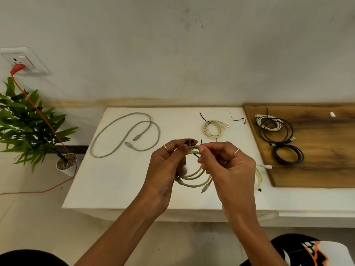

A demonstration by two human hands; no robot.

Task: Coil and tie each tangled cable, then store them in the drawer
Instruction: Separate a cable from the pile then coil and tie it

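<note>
Above the white table (107, 185) my two hands hold a coiled cream cable (194, 179). My left hand (167, 166) grips the top of the coil. My right hand (224, 166) pinches a thin black tie (201, 143) that wraps the coil's top. A loose grey cable (123, 135) lies uncoiled at the left of the table. A tied cream coil (212, 129) lies at the back, and a spare black tie (238, 119) lies to its right. Another cream cable (259, 175) lies partly hidden behind my right hand.
A wooden board (326, 150) at the right carries a white coil (268, 121) and black coils (288, 152). A potted plant (28, 127) and a red cord (48, 123) from a wall socket (23, 61) stand left of the table. No drawer is in view.
</note>
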